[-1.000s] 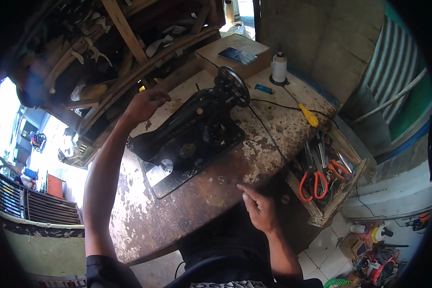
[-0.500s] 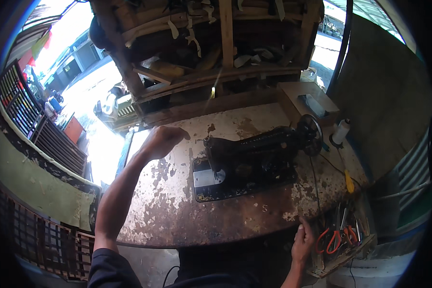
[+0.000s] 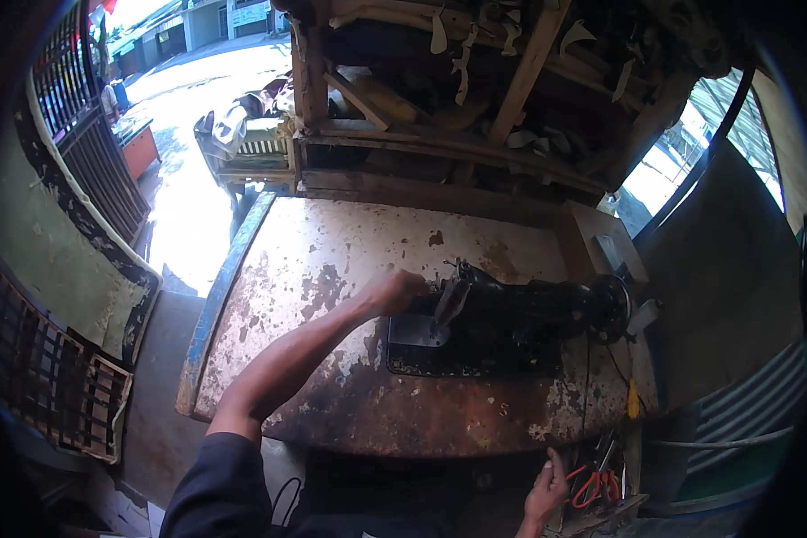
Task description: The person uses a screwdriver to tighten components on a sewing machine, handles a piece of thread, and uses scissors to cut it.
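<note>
My left hand (image 3: pixel 396 292) reaches across the table to the left end of a black sewing machine (image 3: pixel 520 309). Its fingers are curled against a dark, tilted plate (image 3: pixel 453 302) at the machine's head; their tips are hidden, so what they grip is unclear. Below the head lies the machine's bright metal bed plate (image 3: pixel 417 331). My right hand (image 3: pixel 545 493) hangs at the table's front edge, beside a small drawer with orange-handled scissors (image 3: pixel 586 490). One of its digits points up, the rest are loosely bent, and nothing shows in it.
The worn wooden table (image 3: pixel 305 269) has flaking paint. A box (image 3: pixel 592 235) stands at the back right, near a white thread spool (image 3: pixel 643 316) and a yellow-handled tool (image 3: pixel 634 400). Behind rises a wooden frame (image 3: pixel 403 139) with scraps hanging. Padded panels (image 3: pixel 72 242) stand at left.
My left hand has moved right, from above the table onto the machine's head, where a tilted plate now shows. My right hand stays by the drawer. The view has turned.
</note>
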The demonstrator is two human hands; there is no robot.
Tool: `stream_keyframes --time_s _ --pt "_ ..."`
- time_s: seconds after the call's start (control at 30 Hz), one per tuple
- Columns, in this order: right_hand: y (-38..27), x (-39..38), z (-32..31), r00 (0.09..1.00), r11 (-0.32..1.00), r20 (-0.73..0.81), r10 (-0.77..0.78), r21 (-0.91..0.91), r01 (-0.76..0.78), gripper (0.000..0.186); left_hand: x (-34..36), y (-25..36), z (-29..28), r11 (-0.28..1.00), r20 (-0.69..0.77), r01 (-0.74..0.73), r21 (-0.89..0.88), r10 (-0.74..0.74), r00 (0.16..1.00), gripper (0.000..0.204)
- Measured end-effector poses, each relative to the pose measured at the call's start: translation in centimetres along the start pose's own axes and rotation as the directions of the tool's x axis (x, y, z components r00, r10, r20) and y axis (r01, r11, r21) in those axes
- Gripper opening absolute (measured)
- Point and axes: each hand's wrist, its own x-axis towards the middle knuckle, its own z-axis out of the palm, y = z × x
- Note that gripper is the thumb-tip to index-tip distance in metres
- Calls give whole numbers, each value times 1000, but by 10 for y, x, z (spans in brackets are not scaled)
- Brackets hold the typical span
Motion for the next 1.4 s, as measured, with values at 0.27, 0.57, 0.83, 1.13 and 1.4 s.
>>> stream_keyframes --time_s 0.27,0.57,0.83,1.13,1.4 --pt "-3 -4 -1 1000 999 -6 -7 -33 7 32 -41 46 -28 967 135 -253 2 250 959 28" --pt "9 -1 -1 994 990 -7 -107 -91 106 31 21 10 -95 -37 50 44 -998 -163 985 14" --pt "-12 -16 -26 804 496 -75 -591 -819 288 14 -94 129 -136 337 -102 -76 -938 -61 993 18" --pt "-163 -29 56 584 630 806 -98 505 -590 41 -270 195 41 627 351 337 -703 -107 930 15" --pt "-179 -16 13 854 866 365 -370 469 175 15 -218 224 -17 911 -79 -399 109 408 910 40"
